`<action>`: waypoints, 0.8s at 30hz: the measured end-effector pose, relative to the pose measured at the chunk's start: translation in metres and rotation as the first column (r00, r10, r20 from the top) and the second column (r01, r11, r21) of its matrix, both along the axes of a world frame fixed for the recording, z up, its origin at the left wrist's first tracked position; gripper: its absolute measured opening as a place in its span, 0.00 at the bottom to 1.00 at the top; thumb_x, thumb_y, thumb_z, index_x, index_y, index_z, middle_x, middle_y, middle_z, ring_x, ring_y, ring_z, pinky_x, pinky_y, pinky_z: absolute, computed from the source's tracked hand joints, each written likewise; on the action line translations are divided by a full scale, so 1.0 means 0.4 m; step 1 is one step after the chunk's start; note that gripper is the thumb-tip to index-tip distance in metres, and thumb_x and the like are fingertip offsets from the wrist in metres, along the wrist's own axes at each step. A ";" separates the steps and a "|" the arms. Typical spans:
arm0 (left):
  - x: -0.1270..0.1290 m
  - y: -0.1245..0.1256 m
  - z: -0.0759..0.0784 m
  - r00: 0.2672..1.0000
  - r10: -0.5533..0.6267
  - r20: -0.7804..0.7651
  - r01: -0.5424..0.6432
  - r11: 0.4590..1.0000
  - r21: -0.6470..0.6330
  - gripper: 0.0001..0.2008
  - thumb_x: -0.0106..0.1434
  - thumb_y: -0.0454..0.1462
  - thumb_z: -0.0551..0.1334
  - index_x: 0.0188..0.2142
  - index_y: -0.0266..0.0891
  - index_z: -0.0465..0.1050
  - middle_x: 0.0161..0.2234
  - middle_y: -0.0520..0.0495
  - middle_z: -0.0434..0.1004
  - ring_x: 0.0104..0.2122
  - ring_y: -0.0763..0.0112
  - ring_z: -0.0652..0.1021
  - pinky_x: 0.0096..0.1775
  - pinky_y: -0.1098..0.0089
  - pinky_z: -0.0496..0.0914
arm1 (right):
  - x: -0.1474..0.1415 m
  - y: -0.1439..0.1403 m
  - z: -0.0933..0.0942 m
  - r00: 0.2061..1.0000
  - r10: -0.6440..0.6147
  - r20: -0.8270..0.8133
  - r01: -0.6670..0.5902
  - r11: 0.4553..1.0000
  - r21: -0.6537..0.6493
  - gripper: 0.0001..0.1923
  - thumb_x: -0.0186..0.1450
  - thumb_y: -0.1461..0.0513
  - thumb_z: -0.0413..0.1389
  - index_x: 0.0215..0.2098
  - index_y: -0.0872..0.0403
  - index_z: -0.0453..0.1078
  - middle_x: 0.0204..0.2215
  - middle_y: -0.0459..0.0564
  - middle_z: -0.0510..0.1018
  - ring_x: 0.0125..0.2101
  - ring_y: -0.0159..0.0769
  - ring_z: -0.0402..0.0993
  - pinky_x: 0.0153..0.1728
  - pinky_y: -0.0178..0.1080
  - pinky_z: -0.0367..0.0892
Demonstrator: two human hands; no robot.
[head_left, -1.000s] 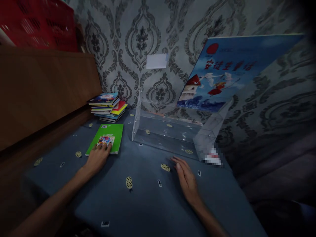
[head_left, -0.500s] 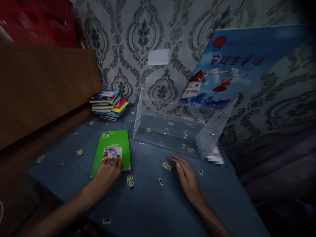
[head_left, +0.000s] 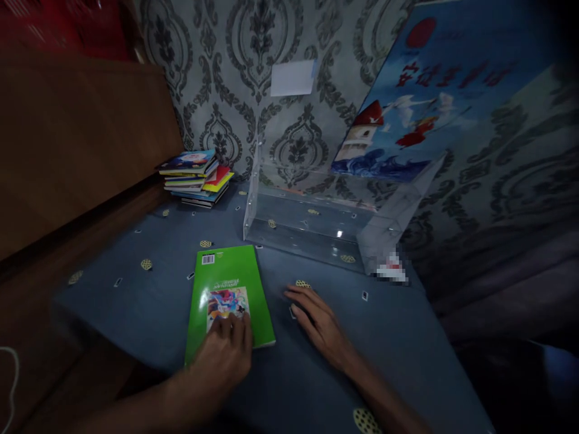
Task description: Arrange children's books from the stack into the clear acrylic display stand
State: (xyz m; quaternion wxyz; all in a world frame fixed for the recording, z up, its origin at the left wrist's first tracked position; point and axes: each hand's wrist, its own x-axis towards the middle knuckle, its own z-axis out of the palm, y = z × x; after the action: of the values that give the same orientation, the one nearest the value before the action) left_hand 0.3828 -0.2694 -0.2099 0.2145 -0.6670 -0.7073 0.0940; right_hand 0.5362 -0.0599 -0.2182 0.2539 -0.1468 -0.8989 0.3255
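Note:
A green book lies flat on the cloth-covered table, with a barcode in its far left corner and a colourful picture on the cover. My left hand presses on this cover with its fingers curled and close together, over the lower part of the picture. To the right of the book, my right hand is open and empty, low over the tablecloth, its fingers stretched toward the book. Beyond both hands stands a clear acrylic display rack with stepped shelves.
A stack of several books sits at the back left. A blue picture-book poster rises behind the rack, and a small white card is above it. At left are a wooden cabinet and a red basket.
The green book has slid nearer to me and to the right under my left hand. My right hand has shifted left toward the book. The view has tilted down a little.

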 end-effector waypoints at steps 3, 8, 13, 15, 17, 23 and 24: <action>0.042 -0.008 -0.013 0.997 -0.079 -0.016 0.080 0.994 0.068 0.21 0.64 0.34 0.59 0.55 0.28 0.74 0.42 0.25 0.79 0.36 0.52 0.81 0.34 0.56 0.76 | -0.001 -0.007 0.000 1.000 0.004 0.008 -0.003 1.000 -0.017 0.18 0.74 0.53 0.48 0.54 0.48 0.75 0.56 0.53 0.78 0.57 0.44 0.74 0.60 0.51 0.69; 0.085 -0.018 0.008 0.983 -0.179 -0.038 0.183 0.975 0.130 0.22 0.65 0.36 0.57 0.55 0.28 0.74 0.43 0.26 0.80 0.39 0.49 0.81 0.38 0.54 0.75 | -0.002 -0.010 0.007 0.999 -0.037 0.012 0.037 0.998 -0.057 0.20 0.74 0.52 0.47 0.56 0.48 0.73 0.59 0.54 0.75 0.60 0.44 0.71 0.62 0.50 0.66; 0.072 -0.014 0.039 0.942 -0.335 -0.036 0.337 0.936 0.104 0.21 0.68 0.36 0.56 0.56 0.27 0.72 0.45 0.26 0.80 0.42 0.50 0.81 0.41 0.54 0.73 | -0.003 -0.009 0.010 0.996 -0.085 -0.013 0.084 0.995 -0.051 0.20 0.75 0.53 0.46 0.56 0.49 0.73 0.59 0.55 0.74 0.60 0.43 0.71 0.62 0.50 0.66; 0.060 -0.012 0.043 0.915 -0.403 -0.016 0.403 0.911 0.086 0.21 0.69 0.37 0.56 0.56 0.28 0.71 0.48 0.27 0.79 0.45 0.49 0.81 0.44 0.54 0.73 | -0.004 -0.009 0.008 0.994 -0.107 -0.011 0.106 0.994 -0.023 0.19 0.75 0.53 0.46 0.55 0.48 0.74 0.58 0.55 0.74 0.59 0.44 0.71 0.61 0.51 0.67; 0.051 -0.010 0.044 0.892 -0.453 0.007 0.450 0.888 0.094 0.21 0.70 0.38 0.56 0.57 0.29 0.70 0.50 0.29 0.79 0.48 0.48 0.80 0.46 0.54 0.72 | -0.004 -0.008 0.006 0.992 -0.125 -0.009 0.125 0.992 0.019 0.18 0.75 0.54 0.47 0.54 0.48 0.74 0.58 0.54 0.75 0.59 0.45 0.71 0.60 0.52 0.67; 0.008 0.011 0.085 0.855 -0.456 0.245 0.472 0.881 -0.007 0.25 0.68 0.46 0.60 0.59 0.35 0.68 0.55 0.35 0.76 0.54 0.49 0.76 0.56 0.49 0.67 | -0.009 -0.005 -0.007 0.994 -0.106 -0.001 0.105 0.980 0.167 0.17 0.74 0.57 0.47 0.52 0.50 0.75 0.55 0.57 0.77 0.58 0.46 0.71 0.59 0.54 0.67; -0.007 0.024 0.097 0.837 -0.440 0.326 0.483 0.874 -0.060 0.27 0.67 0.50 0.61 0.60 0.37 0.68 0.56 0.36 0.75 0.56 0.50 0.75 0.58 0.49 0.66 | -0.011 -0.005 -0.009 0.994 -0.106 0.003 0.103 0.975 0.195 0.16 0.74 0.58 0.47 0.52 0.50 0.75 0.55 0.57 0.77 0.58 0.46 0.71 0.59 0.56 0.66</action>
State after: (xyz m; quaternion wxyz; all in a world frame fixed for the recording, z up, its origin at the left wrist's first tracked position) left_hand 0.3801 -0.2597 -0.1709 0.0731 -0.8375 -0.5414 -0.0144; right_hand 0.5317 -0.0621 -0.2217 0.2778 -0.1707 -0.9190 0.2215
